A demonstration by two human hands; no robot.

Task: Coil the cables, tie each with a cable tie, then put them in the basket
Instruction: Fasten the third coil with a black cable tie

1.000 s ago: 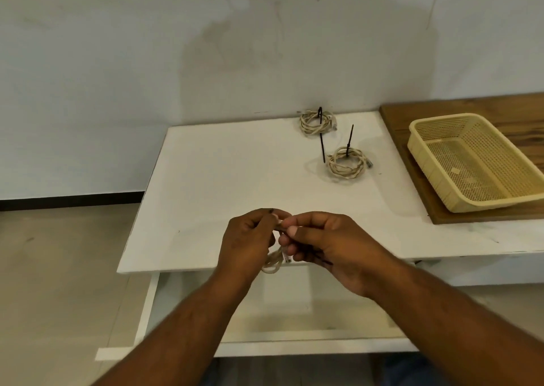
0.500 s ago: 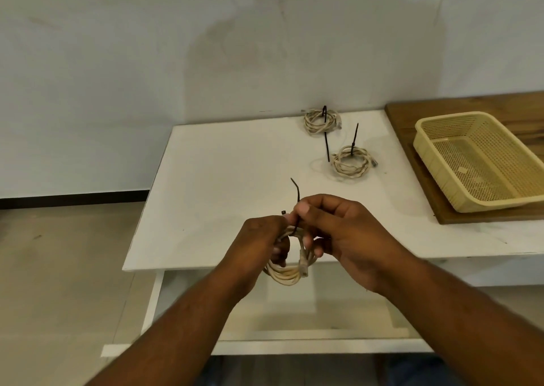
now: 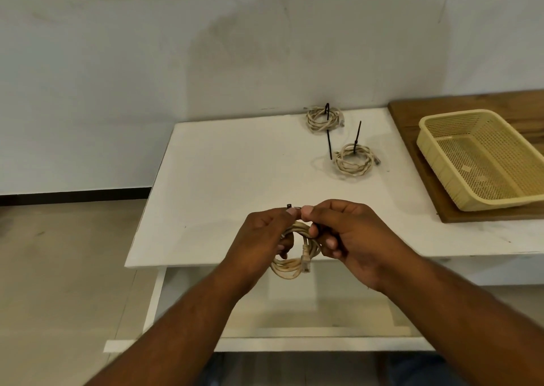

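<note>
1. The left hand (image 3: pixel 262 238) and right hand (image 3: pixel 350 238) both grip a coiled cable (image 3: pixel 291 259) above the table's (image 3: pixel 235 165) front edge.
2. Two tied coils (image 3: pixel 353 159) lie near the back edge.
3. The basket (image 3: pixel 441 162) sits at the right edge.

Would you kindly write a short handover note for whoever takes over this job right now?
Left hand and right hand: both grip the coiled cable over the table's front edge, pinching a black cable tie at its top.
Done: two tied coils, far coil and near coil, lie on the table.
Left: finish this tie, then move all three into the empty basket.
</note>
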